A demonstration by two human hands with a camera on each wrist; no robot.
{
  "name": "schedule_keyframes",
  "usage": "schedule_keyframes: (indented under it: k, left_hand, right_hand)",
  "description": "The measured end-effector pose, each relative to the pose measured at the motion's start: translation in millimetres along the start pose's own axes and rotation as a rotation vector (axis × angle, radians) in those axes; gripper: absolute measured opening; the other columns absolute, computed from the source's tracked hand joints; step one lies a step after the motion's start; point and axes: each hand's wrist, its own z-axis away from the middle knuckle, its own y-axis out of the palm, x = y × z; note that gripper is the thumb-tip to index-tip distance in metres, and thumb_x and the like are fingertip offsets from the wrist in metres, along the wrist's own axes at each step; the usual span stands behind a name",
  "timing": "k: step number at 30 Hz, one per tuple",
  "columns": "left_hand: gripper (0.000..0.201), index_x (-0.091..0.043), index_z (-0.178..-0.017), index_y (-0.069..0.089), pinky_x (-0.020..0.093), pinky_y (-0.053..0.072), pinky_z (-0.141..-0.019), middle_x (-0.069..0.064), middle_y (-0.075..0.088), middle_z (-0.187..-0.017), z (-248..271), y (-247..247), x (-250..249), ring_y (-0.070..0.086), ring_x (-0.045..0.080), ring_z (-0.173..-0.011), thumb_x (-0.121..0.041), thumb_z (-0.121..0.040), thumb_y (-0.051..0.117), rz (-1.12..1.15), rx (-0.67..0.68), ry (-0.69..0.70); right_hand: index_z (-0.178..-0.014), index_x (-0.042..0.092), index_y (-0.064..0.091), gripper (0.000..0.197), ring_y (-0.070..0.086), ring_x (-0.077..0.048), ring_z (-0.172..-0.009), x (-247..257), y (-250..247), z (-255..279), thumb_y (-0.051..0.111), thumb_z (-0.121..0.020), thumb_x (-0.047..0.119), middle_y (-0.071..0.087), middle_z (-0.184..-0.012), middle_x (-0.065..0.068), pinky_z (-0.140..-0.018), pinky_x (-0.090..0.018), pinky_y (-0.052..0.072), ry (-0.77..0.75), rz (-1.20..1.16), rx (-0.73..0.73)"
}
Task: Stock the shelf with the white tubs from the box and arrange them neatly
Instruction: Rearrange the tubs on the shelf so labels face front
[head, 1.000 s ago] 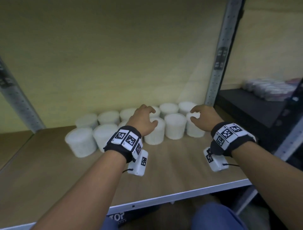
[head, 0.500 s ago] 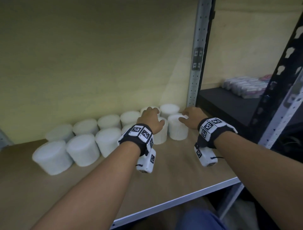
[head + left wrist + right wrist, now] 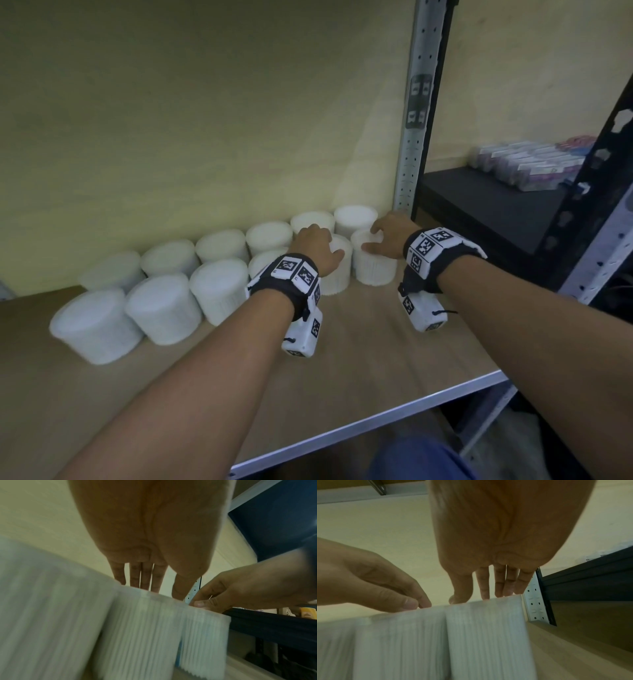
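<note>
Just behind the left hand sits a black wrist band. It has white squares on top, each with a black blocky pattern (like tiny puzzle pictures). A white box hangs under it, with one more pattern square on its side and a thin black cord at its end. The right hand has the same things: a black right band, white pattern squares, a right white box and a thin right cord. Both forearms are bare. Down low are blue trousers.

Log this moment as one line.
left hand: grips front-row tub from above | right hand: grips end tub from above | both standing on shelf
</note>
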Motion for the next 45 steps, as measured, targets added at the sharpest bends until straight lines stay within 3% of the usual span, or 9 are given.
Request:
schedule_keyframes:
  k: [12, 20, 24, 27, 31, 33, 40, 45]
  left_hand:
    - [0.052, -0.006, -0.131, 0.053, 0.037, 0.04, -0.107, 0.01, 0.053, -0.135, 1.0, 3.0, 6.0, 0.048, 0.025, -0.127, -0.037, -0.089, 0.06, 0.087, -0.029, -0.008]
    - [0.051, -0.007, -0.132, 0.053, 0.035, 0.04, -0.106, 0.011, 0.053, -0.136, 0.9, 5.0, 5.5, 0.048, 0.026, -0.127, -0.036, -0.09, 0.06, 0.085, -0.03, -0.018]
    - [0.052, -0.007, -0.133, 0.051, 0.035, 0.04, -0.107, 0.012, 0.052, -0.137, 1.5, 5.4, 5.2, 0.047, 0.026, -0.128, -0.035, -0.091, 0.059, 0.084, -0.025, -0.018]
    - [0.051, -0.007, -0.133, 0.052, 0.036, 0.04, -0.107, 0.012, 0.053, -0.136, 1.3, 6.1, 5.3, 0.047, 0.026, -0.129, -0.035, -0.091, 0.059, 0.091, -0.027, -0.018]
    - [0.051, -0.007, -0.133, 0.051, 0.037, 0.039, -0.108, 0.012, 0.052, -0.137, 1.8, 6.4, 5.5, 0.046, 0.027, -0.129, -0.035, -0.091, 0.058, 0.079, -0.025, -0.016]
    - [0.051, -0.008, -0.133, 0.051, 0.037, 0.039, -0.108, 0.011, 0.052, -0.137, 1.7, 6.6, 5.6, 0.046, 0.027, -0.129, -0.035, -0.091, 0.058, 0.08, -0.027, -0.015]
    - [0.051, -0.008, -0.133, 0.051, 0.037, 0.039, -0.108, 0.011, 0.052, -0.136, 1.2, 7.0, 5.4, 0.046, 0.026, -0.129, -0.036, -0.091, 0.057, 0.074, -0.028, -0.017]
    - [0.05, -0.008, -0.133, 0.051, 0.037, 0.038, -0.108, 0.011, 0.052, -0.136, 1.3, 8.0, 5.8, 0.046, 0.027, -0.129, -0.036, -0.091, 0.057, 0.073, -0.024, -0.014]
  right_hand:
    - [-0.136, 0.014, 0.049, 0.056, 0.039, -0.029, -0.132, 3.6, 0.4, 2.7, 0.055, -0.09, 0.046, 0.043, -0.14, -0.012, -0.108, -0.037, 0.033, -0.007, 0.01, 0.002]
    - [-0.133, 0.015, 0.055, 0.043, 0.044, -0.024, -0.132, 5.4, -7.2, 9.6, 0.061, -0.091, 0.024, 0.045, -0.144, -0.007, -0.109, -0.032, 0.035, -0.047, -0.045, 0.024]
    - [-0.134, 0.021, 0.053, 0.045, 0.041, -0.024, -0.134, 5.6, -10.5, 7.4, 0.055, -0.091, 0.008, 0.04, -0.148, -0.005, -0.107, -0.029, 0.036, -0.065, -0.065, 0.059]
    - [-0.133, 0.021, 0.052, 0.045, 0.039, -0.027, -0.134, 6.5, -9.8, 2.7, 0.057, -0.089, 0.014, 0.04, -0.145, -0.007, -0.107, -0.033, 0.037, -0.019, -0.086, 0.003]
    - [-0.135, 0.014, 0.05, 0.055, 0.034, -0.033, -0.135, 8.7, -3.5, 2.5, 0.056, -0.089, 0.045, 0.041, -0.141, -0.014, -0.11, -0.042, 0.035, 0.049, 0.023, 0.011]
    - [-0.133, 0.011, 0.051, 0.058, 0.034, -0.034, -0.134, 9.0, -1.3, 2.0, 0.054, -0.089, 0.049, 0.04, -0.141, -0.016, -0.109, -0.043, 0.036, 0.055, 0.043, 0.016]
    - [-0.136, 0.015, 0.047, 0.056, 0.035, -0.033, -0.134, 11.3, -4.4, 5.3, 0.053, -0.091, 0.046, 0.042, -0.141, -0.013, -0.111, -0.044, 0.034, 0.025, 0.076, 0.035]
    - [-0.137, 0.018, 0.05, 0.045, 0.042, -0.025, -0.133, 8.9, -11.3, 10.6, 0.057, -0.093, 0.022, 0.041, -0.146, -0.007, -0.109, -0.033, 0.035, -0.026, 0.01, 0.083]
